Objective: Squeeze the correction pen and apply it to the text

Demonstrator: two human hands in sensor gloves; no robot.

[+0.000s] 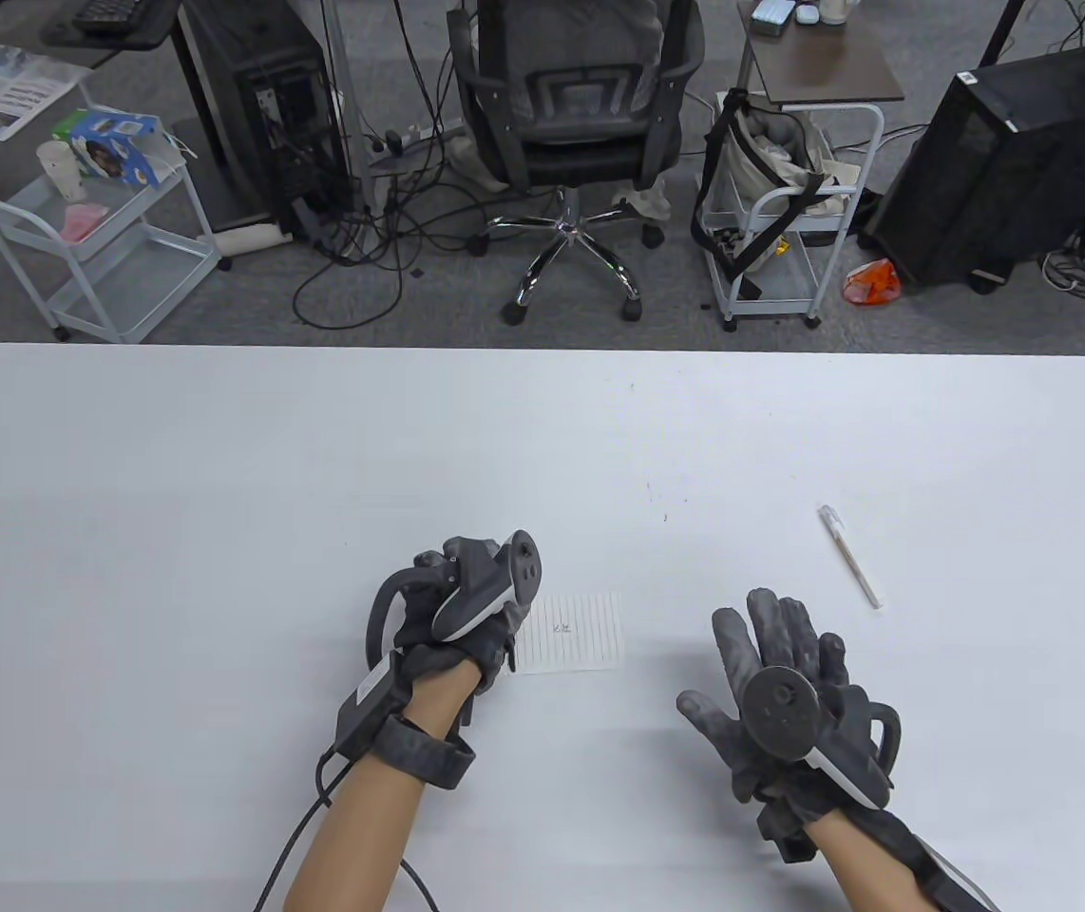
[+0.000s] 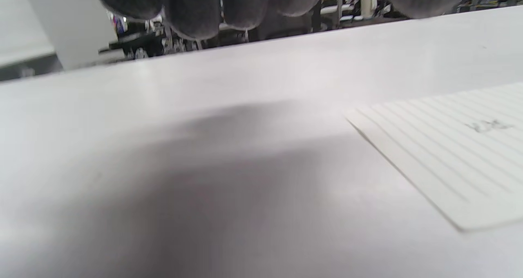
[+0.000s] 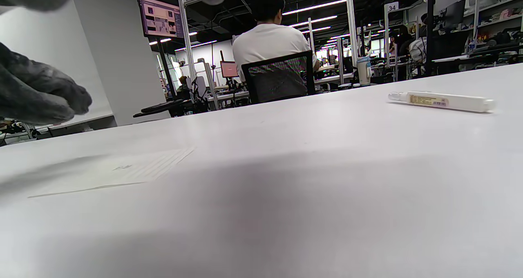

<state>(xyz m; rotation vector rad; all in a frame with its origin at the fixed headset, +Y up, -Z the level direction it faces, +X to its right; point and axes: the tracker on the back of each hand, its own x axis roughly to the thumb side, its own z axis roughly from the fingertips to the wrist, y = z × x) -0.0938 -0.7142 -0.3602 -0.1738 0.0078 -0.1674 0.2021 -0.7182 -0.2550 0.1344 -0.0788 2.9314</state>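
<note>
A white correction pen lies on the white table, capped end pointing away, and shows in the right wrist view. A small lined paper with a short handwritten word lies near the front middle; it also shows in the left wrist view. My left hand rests at the paper's left edge with its fingers loosely curled and holding nothing. My right hand hovers with its fingers spread, empty, below and to the left of the pen.
The table's far edge runs across the middle of the table view. Beyond it stand an office chair, two wire carts and computer towers on the floor.
</note>
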